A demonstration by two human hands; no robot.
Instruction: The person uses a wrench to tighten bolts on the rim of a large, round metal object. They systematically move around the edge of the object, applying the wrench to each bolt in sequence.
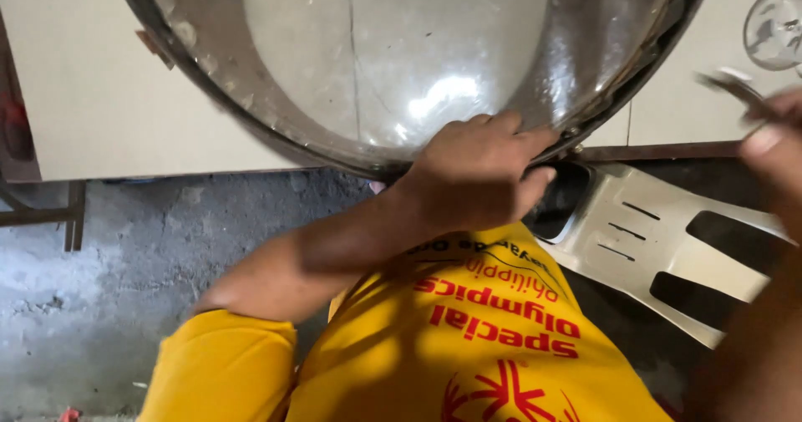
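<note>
The left hand is gripping the near rim of a large round metal pan, fingers curled over the edge and thumb pressing from below, so it is clamped on the pan and tipping it up against the pale wall panels behind it. The right hand is entering at the right edge of the view, blurred, and is pinching a thin dark tool whose kind is hard to tell; the fingers are closed around it, and it is hovering well apart from the pan rather than touching it. The two hands are sitting apart, one on the rim and one out to the side. The pan's inner surface is looking mostly bright and reflective, with a thin crack-like line running down its middle and a band of dark crust showing along the rim, so, as a judgement, whatever work is being done on the rim is only partly through, with residue remaining there. Below the hands, a white plastic chair is showing by the person's yellow shirt, and rough grey concrete floor is lying to the left.
</note>
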